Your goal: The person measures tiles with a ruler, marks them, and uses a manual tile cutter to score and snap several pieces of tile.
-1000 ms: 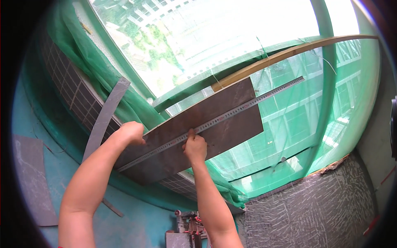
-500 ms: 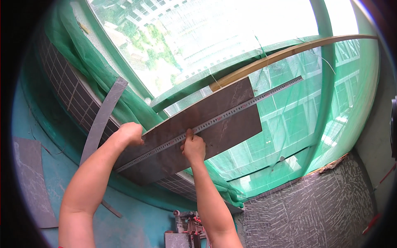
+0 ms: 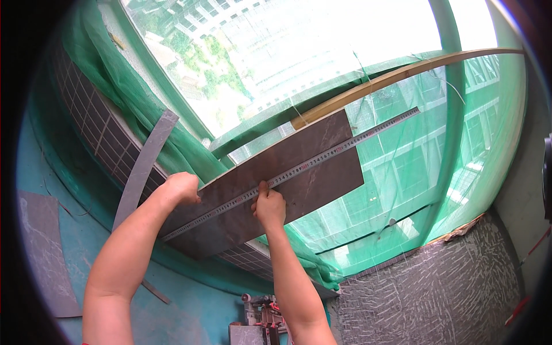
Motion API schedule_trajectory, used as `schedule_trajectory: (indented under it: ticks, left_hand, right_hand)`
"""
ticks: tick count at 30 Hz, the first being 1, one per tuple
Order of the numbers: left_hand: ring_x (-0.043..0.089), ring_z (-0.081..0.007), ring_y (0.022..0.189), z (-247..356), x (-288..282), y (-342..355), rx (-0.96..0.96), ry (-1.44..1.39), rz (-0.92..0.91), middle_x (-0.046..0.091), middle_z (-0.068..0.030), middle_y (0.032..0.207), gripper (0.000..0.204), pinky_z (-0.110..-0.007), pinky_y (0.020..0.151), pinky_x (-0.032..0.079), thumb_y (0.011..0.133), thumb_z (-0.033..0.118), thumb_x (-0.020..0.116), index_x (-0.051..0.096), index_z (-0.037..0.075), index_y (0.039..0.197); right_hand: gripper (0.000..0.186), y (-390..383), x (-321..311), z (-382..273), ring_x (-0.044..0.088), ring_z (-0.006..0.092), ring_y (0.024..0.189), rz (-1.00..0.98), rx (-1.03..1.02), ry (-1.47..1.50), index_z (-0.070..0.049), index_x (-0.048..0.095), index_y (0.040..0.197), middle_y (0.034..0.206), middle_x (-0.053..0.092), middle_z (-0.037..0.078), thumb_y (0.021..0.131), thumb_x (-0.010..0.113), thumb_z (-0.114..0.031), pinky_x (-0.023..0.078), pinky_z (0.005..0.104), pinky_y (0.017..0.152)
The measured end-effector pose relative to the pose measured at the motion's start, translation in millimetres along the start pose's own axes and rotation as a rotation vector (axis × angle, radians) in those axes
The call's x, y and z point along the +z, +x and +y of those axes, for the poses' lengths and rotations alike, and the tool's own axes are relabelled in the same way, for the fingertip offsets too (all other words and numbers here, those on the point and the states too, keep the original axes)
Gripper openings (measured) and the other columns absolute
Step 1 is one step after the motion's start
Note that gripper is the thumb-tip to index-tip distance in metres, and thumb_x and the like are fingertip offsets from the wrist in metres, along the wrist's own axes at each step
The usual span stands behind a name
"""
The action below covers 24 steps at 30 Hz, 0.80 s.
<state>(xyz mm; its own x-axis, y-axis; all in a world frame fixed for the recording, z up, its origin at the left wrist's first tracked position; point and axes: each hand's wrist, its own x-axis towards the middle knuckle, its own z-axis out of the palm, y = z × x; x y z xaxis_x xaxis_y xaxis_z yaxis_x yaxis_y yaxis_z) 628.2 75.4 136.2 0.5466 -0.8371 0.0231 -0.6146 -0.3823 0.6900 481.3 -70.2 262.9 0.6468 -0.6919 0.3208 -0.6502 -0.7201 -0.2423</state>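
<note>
A dark grey rectangular tile (image 3: 319, 181) lies at a slant across the middle, with a long silver ruler strip (image 3: 379, 126) along it, extending past its right end. My left hand (image 3: 181, 187) is closed on the tile's upper edge near its left end. My right hand (image 3: 268, 204) has its thumb on the ruler at mid-tile and its fingers curled below it against the tile face. A narrow grey tile strip (image 3: 141, 164) stands beside my left hand, its lower part hidden by my forearm.
Green mesh (image 3: 121, 86) drapes over the window and a small-tiled ledge (image 3: 92, 118). A wooden batten (image 3: 397, 75) crosses behind the tile. Grey offcuts (image 3: 43, 247) lie on the blue floor (image 3: 195, 305). A red-and-metal tool (image 3: 259, 307) sits below; a ridged grey surface (image 3: 425, 287) is at lower right.
</note>
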Motion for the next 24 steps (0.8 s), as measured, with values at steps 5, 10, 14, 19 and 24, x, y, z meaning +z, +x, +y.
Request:
schedule_trajectory:
  ticks: [5,10,14,19,24]
  left_hand:
    - [0.065,-0.0303,0.091,0.3,-2.7,-4.1,-0.006,0.000,-0.004,0.067,-0.0173,0.094,0.039,-0.038,0.081,0.052,0.072,0.037,0.074,0.070,0.001,0.088]
    - [0.065,-0.0303,0.091,1.1,-1.2,-1.7,-0.016,0.003,-0.011,0.067,-0.0173,0.094,0.040,-0.038,0.081,0.052,0.071,0.037,0.074,0.070,0.001,0.089]
    - [0.065,-0.0303,0.091,1.4,-1.7,-3.0,-0.008,0.011,-0.002,0.067,-0.0173,0.094,0.040,-0.039,0.081,0.052,0.071,0.037,0.074,0.070,0.002,0.089]
    - [0.065,-0.0302,0.091,0.4,-1.3,-2.4,-0.011,0.013,-0.003,0.067,-0.0172,0.094,0.040,-0.038,0.081,0.052,0.071,0.037,0.074,0.070,0.002,0.089]
    - [0.065,-0.0298,0.091,-1.6,1.0,0.7,-0.002,0.026,-0.003,0.067,-0.0169,0.094,0.040,-0.038,0.081,0.052,0.071,0.038,0.073,0.070,0.002,0.088]
  right_hand:
    - [0.061,-1.4,-0.2,-3.0,0.059,0.0177,0.044,0.004,0.002,0.000,-0.001,0.061,0.067,0.053,0.060,0.007,0.095,0.039,-0.051,0.046,0.0336,0.049]
    - [0.061,0.3,2.0,1.8,0.058,0.0179,0.044,0.013,0.002,0.000,-0.001,0.061,0.067,0.053,0.060,0.007,0.095,0.039,-0.051,0.046,0.0338,0.048]
    - [0.061,1.1,3.6,4.8,0.058,0.0180,0.043,0.027,-0.019,0.002,-0.001,0.061,0.068,0.052,0.059,0.007,0.095,0.039,-0.051,0.046,0.0338,0.047]
    - [0.061,0.1,3.5,3.2,0.058,0.0178,0.043,0.025,-0.011,0.009,-0.001,0.061,0.069,0.052,0.059,0.007,0.094,0.040,-0.052,0.046,0.0334,0.047]
    - [0.061,-0.3,2.9,3.3,0.058,0.0172,0.043,0.015,-0.010,0.018,-0.001,0.062,0.071,0.053,0.060,0.007,0.094,0.040,-0.053,0.045,0.0328,0.046]
